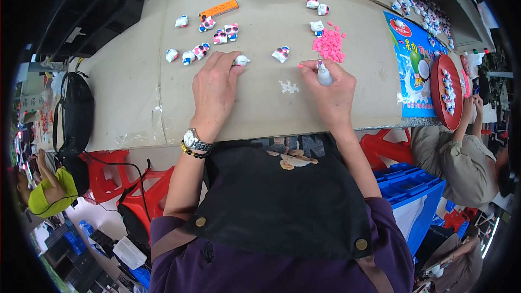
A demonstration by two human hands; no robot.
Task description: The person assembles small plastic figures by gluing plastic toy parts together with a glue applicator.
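Two bare hands are held above the surface (260, 103), well apart from each other. By the left hand (215, 84), a white figurine (241, 61) is pinched between thumb and fingers. By the right hand (336, 93), a white bottle (324, 75) is gripped with its narrow tip pointed away; a tiny pink piece (300, 66) is seen at the same hand's fingertips, though whether it is pinched or stuck there cannot be told. Between the hands, slightly farther out, a lone painted figurine (280, 53) is set down. Just beyond the right hand, a pile of pink pieces (329, 45) is scattered, with an upright figurine (316, 28) placed at its edge. Ahead of the left hand, a loose group of figurines (220, 36) is spread, and an orange box (218, 8) is laid behind it. Far to the right of the right hand, a red plate (437, 89) is lined with figurines.
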